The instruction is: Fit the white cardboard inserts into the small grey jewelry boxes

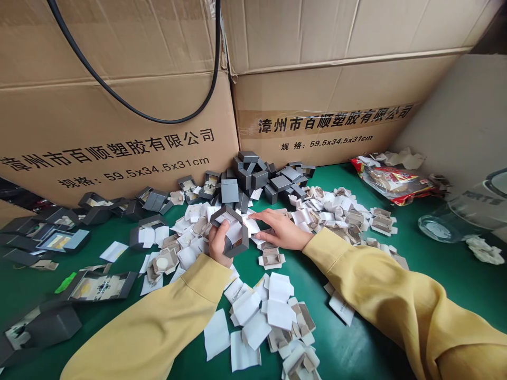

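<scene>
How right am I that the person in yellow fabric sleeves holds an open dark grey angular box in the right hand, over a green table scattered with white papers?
Not the right hand: the head view shows the open dark grey angular box in the left hand. The yellow fabric sleeves and green table scattered with white papers are correct.

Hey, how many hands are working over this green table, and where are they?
2: the left hand grips an open dark grey box; the right hand is just right of it, among white pieces. No other hands show.
</scene>
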Demonstrator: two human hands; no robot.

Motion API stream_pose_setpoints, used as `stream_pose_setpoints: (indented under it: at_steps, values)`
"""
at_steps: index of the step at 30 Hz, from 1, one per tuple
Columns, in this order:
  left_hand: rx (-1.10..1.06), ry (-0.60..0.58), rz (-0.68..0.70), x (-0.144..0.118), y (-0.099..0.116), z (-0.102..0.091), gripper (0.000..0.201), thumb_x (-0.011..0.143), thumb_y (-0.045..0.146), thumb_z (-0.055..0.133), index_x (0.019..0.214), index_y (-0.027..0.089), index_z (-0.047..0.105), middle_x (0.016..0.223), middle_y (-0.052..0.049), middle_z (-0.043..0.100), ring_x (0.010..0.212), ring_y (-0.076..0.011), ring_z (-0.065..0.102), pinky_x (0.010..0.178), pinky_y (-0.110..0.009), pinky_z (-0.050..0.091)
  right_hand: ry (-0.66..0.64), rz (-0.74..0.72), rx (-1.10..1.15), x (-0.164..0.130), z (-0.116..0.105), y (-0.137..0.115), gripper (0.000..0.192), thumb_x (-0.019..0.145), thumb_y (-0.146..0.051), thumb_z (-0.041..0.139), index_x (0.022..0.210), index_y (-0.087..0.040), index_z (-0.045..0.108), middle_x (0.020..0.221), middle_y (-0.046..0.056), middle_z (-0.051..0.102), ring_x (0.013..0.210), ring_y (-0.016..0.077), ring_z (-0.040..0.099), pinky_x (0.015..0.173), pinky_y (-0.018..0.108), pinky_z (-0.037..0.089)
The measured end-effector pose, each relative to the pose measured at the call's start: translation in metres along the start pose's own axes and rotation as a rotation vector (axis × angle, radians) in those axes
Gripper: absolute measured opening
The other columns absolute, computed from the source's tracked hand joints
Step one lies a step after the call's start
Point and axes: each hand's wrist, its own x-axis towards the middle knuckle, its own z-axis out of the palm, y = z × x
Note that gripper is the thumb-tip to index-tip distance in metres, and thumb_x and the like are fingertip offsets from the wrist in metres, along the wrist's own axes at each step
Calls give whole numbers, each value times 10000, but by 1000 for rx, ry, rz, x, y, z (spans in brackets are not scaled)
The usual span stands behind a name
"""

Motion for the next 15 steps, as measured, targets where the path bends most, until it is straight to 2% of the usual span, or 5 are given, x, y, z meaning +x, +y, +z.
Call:
stream_pose_setpoints:
  at_steps: [4, 8, 11, 15]
  values:
    - [56, -173, 0, -6, 7, 7, 368, 758, 446, 553, 964, 158, 657, 1018, -86, 677, 951, -250, 622, 765, -316, 492, 134, -16, -17, 0, 1, 0, 378, 869, -341, 534, 1210, -196, 464, 1116, 102, 580, 1020, 227, 518, 869, 393, 471]
    - [117, -136, 48, -8, 11, 9, 405, 765, 444, 546, 1035, 157, 640, 1069, -90, 664, 1029, -261, 592, 817, -322, 482, 247, 13, -96, 0, 2, 0, 317, 861, -289, 511, 1158, -178, 498, 1119, 122, 552, 1039, 240, 498, 879, 419, 465]
    - [154, -124, 77, -9, 13, 10, 365, 792, 421, 520, 988, 144, 654, 1067, -89, 665, 1056, -250, 575, 864, -311, 455, 257, 8, -123, 0, 2, 0, 312, 849, -263, 506, 1148, -178, 501, 1113, 120, 550, 1029, 247, 495, 871, 434, 467]
    - [184, -167, 80, -11, 17, 12, 342, 806, 405, 506, 945, 137, 666, 1036, -82, 678, 1030, -232, 585, 875, -292, 440, 255, -26, -105, 0, 1, -1, 300, 849, -274, 519, 1135, -183, 501, 1088, 112, 562, 997, 240, 506, 851, 425, 479]
